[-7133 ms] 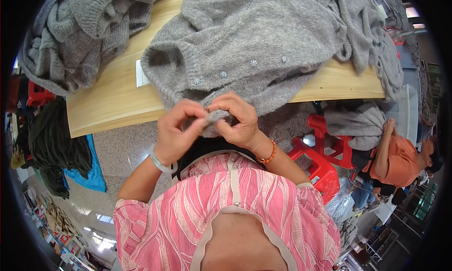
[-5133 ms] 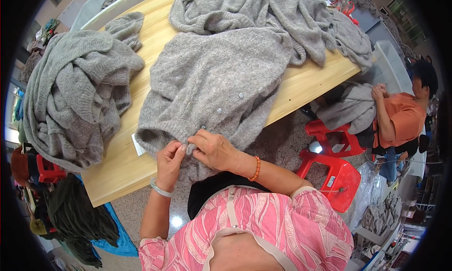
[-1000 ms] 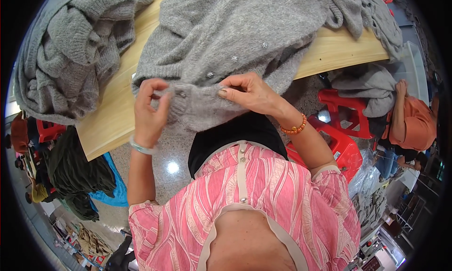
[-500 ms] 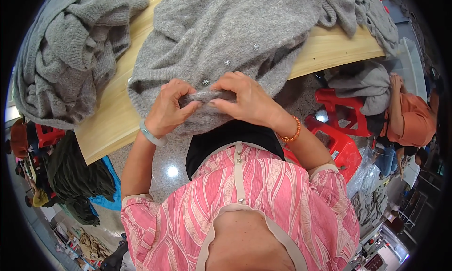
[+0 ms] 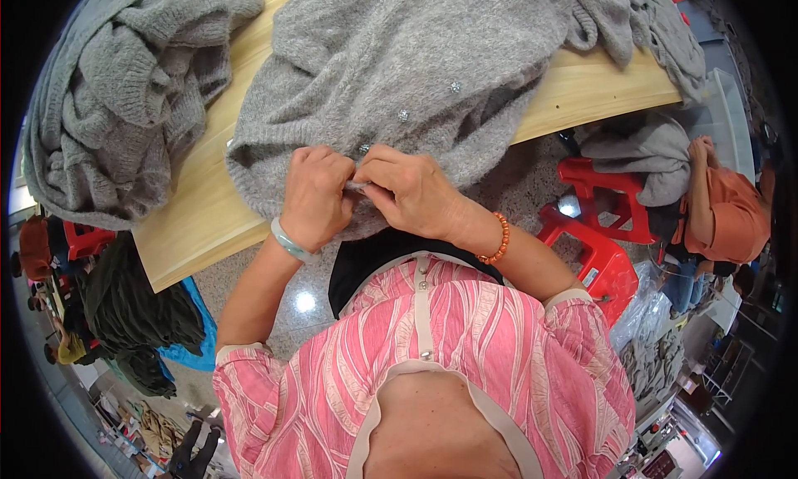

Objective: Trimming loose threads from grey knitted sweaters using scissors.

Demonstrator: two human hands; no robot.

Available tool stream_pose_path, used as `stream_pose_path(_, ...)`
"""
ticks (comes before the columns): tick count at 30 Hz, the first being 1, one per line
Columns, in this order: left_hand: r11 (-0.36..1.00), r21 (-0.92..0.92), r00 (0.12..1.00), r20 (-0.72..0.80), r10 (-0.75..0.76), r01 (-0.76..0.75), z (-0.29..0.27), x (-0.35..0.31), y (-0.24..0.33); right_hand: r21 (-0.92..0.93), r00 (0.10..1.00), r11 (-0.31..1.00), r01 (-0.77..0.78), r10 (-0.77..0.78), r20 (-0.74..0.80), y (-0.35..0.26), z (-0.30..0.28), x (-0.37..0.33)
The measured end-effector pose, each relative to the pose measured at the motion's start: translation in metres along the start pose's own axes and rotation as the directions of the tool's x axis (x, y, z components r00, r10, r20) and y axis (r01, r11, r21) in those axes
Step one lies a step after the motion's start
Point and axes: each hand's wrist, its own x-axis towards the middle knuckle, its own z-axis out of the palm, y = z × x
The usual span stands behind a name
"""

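A grey knitted cardigan (image 5: 399, 55) lies spread over the table's near edge and hangs down toward my lap. Several sparkly round buttons (image 5: 403, 114) run along its front band. My left hand (image 5: 318, 192), with a pale bangle at the wrist, is closed on the knit by the lowest visible button. Right beside it, my right hand (image 5: 413, 188) pinches the same edge of the cardigan, thumb against fingers. The fingertips of both hands almost meet, and the bit of knit between them is mostly hidden.
A heap of grey knitwear (image 5: 133, 88) covers the left of the wooden table (image 5: 195, 221). Red plastic stools (image 5: 603, 259) stand on the floor at right, near a person in an orange top (image 5: 727, 200) with grey knitwear. Dark garments (image 5: 137, 304) are piled at lower left.
My left hand has moved right and turned inward, its fingers closing. My right hand has shifted slightly left, so the two hands are now closer together on the cardigan edge.
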Motion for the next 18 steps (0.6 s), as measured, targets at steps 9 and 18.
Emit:
stream_pose_path(9,0.813,-0.491,0.95,0.149,-0.276,0.313,-0.002,0.015,-0.021,0.004,0.996,0.996,-0.085,0.085,-0.012,0.009,0.003,-0.003)
stream_pose_path(18,0.972,-0.079,0.968,0.14,-0.208,0.22,0.037,0.034,-0.015,0.003,0.988,0.989,-0.149,0.149,-0.027,0.008,0.002,-0.015)
